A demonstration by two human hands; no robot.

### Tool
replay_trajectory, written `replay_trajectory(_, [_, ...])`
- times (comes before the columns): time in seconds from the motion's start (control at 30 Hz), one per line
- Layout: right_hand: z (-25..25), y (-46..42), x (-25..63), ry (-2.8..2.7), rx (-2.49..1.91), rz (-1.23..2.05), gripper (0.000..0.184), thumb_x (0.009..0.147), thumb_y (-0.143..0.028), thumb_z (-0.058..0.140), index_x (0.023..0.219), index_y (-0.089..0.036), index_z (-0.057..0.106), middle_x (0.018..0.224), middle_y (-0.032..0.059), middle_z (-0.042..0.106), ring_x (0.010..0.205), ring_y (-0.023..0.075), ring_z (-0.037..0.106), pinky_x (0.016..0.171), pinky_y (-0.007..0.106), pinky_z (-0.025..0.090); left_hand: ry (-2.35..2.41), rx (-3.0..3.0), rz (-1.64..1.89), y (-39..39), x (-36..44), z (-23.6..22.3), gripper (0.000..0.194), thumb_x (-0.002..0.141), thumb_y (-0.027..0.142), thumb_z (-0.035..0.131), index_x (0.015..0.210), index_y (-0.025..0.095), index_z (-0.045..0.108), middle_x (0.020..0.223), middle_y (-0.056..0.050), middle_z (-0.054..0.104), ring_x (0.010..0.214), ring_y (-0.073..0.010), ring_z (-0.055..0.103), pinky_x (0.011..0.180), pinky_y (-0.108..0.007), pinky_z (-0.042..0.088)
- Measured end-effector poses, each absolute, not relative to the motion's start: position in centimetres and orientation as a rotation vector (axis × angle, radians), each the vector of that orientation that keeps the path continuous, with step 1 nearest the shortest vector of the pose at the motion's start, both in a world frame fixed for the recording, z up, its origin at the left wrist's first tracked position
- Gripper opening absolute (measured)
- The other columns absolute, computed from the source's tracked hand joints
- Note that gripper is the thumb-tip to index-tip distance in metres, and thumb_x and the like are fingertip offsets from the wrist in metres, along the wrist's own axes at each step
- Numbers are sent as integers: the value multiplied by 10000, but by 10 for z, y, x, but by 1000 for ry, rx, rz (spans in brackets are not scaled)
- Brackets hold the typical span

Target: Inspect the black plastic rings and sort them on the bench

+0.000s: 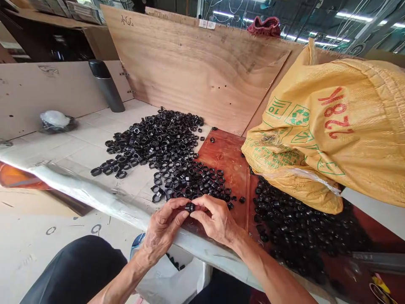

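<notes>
A small black plastic ring-shaped part (pixel 189 207) is pinched between the fingertips of both hands, just above the table's front edge. My left hand (pixel 163 226) grips it from the left with thumb and forefinger. From the right, my right hand (pixel 218 217) closes thumb and forefinger on the same part. Whether it is one piece or two pressed together I cannot tell. Right behind the fingers spreads a heap of black plastic rings (pixel 164 141). To the right lies a second heap of small black parts (pixel 297 223), darker and partly in shadow.
A yellow woven sack (pixel 354 97) leans over the right heap. Plywood boards (pixel 202 63) wall off the back. A dark flask (pixel 107 86) and a clear-wrapped white bundle (pixel 56 120) stand at left. Below the padded edge (pixel 95 198) hangs a white bag (pixel 171 283).
</notes>
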State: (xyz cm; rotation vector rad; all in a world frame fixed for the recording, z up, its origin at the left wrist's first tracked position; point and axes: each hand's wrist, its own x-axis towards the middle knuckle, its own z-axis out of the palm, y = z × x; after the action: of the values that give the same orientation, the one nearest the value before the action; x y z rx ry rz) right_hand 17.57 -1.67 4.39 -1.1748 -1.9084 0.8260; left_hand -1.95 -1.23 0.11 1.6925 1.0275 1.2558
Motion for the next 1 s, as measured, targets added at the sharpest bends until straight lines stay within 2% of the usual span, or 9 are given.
replay_trajectory(0.07, [41,-16,175,-1943,-1216,777,122,986,-272,566,938,-210,660,822,24,685,739,163,631,720,259,479,1028,1736,1247,-12,-20,0,205,969,237,648,1154,297,713,1171,-32,739,1068,-191,716,889,-292,600])
replay_trajectory(0.17, [40,-16,176,-1976,-1299,729,321,1031,-345,517,761,-201,616,662,-4,597,604,135,533,626,254,423,1044,1755,1248,-13,-19,1,196,966,236,654,1143,294,714,1171,-29,739,1081,-192,712,901,-293,593])
replay_trajectory(0.27, [43,-18,177,-1948,-1283,746,285,1004,-393,574,803,-196,620,686,-12,590,616,128,530,624,244,422,1052,1721,1252,-14,-18,4,173,964,249,656,1122,284,716,1140,-30,745,1050,-192,720,863,-281,601])
replay_trajectory(0.37, [48,-19,178,-1963,-1288,735,335,989,-383,587,710,-199,583,638,-18,565,589,125,520,610,245,420,1046,1711,1250,-14,-18,6,162,965,260,651,1113,268,719,1132,-42,745,1055,-202,716,856,-284,602])
replay_trajectory(0.43, [49,-18,179,-1934,-1267,755,272,969,-380,615,765,-200,612,689,-6,609,610,133,553,619,246,443,1048,1711,1237,-13,-18,7,164,966,267,650,1115,264,718,1140,-49,743,1064,-208,712,861,-293,601])
replay_trajectory(0.53, [48,-17,179,-1883,-1186,803,133,949,-331,632,977,-206,667,888,34,700,753,163,649,712,258,499,1049,1707,1211,-13,-19,8,156,969,278,645,1108,261,715,1131,-47,745,1051,-210,714,865,-303,602])
replay_trajectory(0.63, [46,-17,179,-1862,-1212,852,119,965,-300,595,949,-216,678,807,15,703,742,166,670,736,265,509,1070,1754,1195,-14,-18,8,154,974,287,637,1105,250,711,1122,-51,752,1033,-216,725,850,-314,613])
replay_trajectory(0.83, [50,-22,174,-1458,-1297,1327,115,883,-277,646,961,-193,657,670,-16,687,599,156,688,628,249,522,1090,2157,1390,-23,-11,-2,272,981,145,611,1227,255,642,1225,-81,729,1124,-218,714,969,-381,602])
replay_trajectory(1.0, [50,-21,173,-1015,-1250,1783,229,768,-349,751,849,-162,648,613,-15,646,489,143,615,539,271,536,933,2371,1400,-29,-16,-15,430,941,46,626,1305,275,618,1282,-78,727,1186,-225,703,1030,-379,584])
